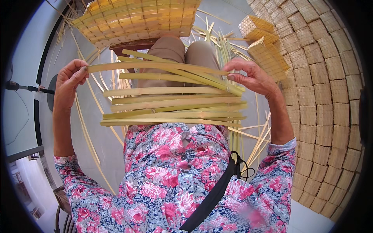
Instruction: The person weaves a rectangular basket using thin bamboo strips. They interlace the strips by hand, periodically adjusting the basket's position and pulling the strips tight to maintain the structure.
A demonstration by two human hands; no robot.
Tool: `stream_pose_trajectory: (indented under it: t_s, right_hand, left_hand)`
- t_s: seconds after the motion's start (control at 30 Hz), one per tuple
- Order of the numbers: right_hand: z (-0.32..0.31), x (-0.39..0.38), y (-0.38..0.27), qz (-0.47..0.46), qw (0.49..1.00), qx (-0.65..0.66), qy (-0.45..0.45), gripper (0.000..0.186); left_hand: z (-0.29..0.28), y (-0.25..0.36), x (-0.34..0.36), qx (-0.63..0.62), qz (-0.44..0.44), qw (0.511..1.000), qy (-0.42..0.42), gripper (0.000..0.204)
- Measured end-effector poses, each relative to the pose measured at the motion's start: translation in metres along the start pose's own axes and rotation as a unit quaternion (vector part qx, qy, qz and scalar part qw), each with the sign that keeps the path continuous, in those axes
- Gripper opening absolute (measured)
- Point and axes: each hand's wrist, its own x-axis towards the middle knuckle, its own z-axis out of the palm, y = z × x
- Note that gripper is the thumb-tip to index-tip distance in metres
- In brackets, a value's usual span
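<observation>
A long flat bamboo strip stretches across above my lap, pinched at one end by my left hand and at the other by my right hand. Both hands have thumb and fingers closed on its tips. Under and nearer than it, several more bamboo strips lie side by side across my thighs, pale tan and greenish. Two or three of them cross at a slant near my knees, their right ends close below my right hand.
A large woven bamboo piece stands beyond my knees. Two small woven baskets sit at the far right, beside a wide stack of similar woven boxes. Loose strips litter the grey floor. A black stand is at the left.
</observation>
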Motion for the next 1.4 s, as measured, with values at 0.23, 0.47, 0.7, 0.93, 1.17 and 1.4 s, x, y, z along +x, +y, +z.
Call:
stream_pose_trajectory:
  t_s: [0.23, 0.47, 0.7, 0.93, 1.17, 1.4]
  right_hand:
    - [-0.018, 0.006, -0.029, 0.192, 0.977, 0.092, -0.016, 0.017]
    - [-0.018, 0.01, -0.056, 0.221, 0.975, -0.016, -0.025, 0.015]
    - [-0.007, 0.024, -0.056, 0.016, 0.97, -0.137, 0.198, 0.015]
    - [0.003, 0.061, -0.013, 0.039, 0.846, 0.198, 0.494, 0.016]
    - [0.001, 0.15, 0.016, 0.104, 0.812, 0.369, 0.44, 0.018]
    - [0.013, 0.203, 0.024, 0.047, 0.838, 0.376, 0.392, 0.012]
  left_hand:
    - [-0.008, 0.026, 0.013, 0.083, 0.118, 0.989, 0.015, 0.006]
    - [-0.03, 0.041, 0.044, 0.089, 0.297, 0.951, 0.006, 0.006]
    - [-0.058, 0.06, 0.086, 0.143, 0.292, 0.916, 0.235, 0.037]
    - [-0.057, 0.083, 0.106, 0.083, 0.328, 0.919, 0.204, 0.056]
    - [-0.04, 0.129, 0.106, 0.238, 0.333, 0.909, 0.081, 0.051]
    - [-0.039, 0.15, 0.119, 0.207, 0.29, 0.934, -0.029, 0.033]
